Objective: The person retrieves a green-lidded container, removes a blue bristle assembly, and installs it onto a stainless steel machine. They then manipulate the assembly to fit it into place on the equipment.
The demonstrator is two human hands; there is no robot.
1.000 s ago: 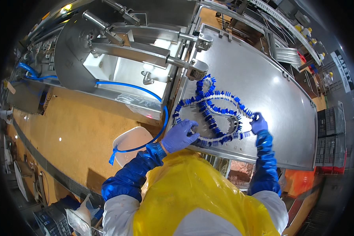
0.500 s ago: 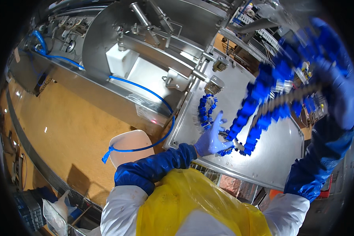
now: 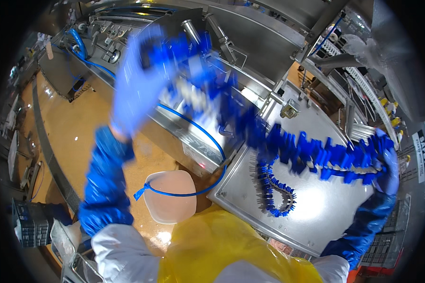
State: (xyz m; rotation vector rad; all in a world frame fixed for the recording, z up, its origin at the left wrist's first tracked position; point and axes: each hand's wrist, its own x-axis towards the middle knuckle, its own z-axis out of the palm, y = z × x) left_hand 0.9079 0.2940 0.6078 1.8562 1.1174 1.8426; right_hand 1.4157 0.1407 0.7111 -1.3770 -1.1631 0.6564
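A long chain set with blue plastic blocks (image 3: 311,150) is stretched between my two gloved hands, sagging across the metal machine and the table. My left hand (image 3: 139,85) is raised over the machine, closed round the chain's left end; motion blurs its fingers. At the far right, my right hand (image 3: 388,167) grips the other end, with its fingers partly hidden behind the blocks. Below the stretched length, a loop of smaller blue pieces (image 3: 269,193) lies on the steel table. Whether that loop joins the held chain I cannot tell.
The steel table (image 3: 241,188) borders the machine housing (image 3: 259,42). A blue hose (image 3: 200,123) curves over the machine's edge, down to a pale stool-like seat (image 3: 170,203) on the wet tan floor (image 3: 75,155). Shelving and wire racks stand at right.
My left hand has swung up and left from the table, drawing the chain out sideways. The right hand has come down slightly. My view has shifted.
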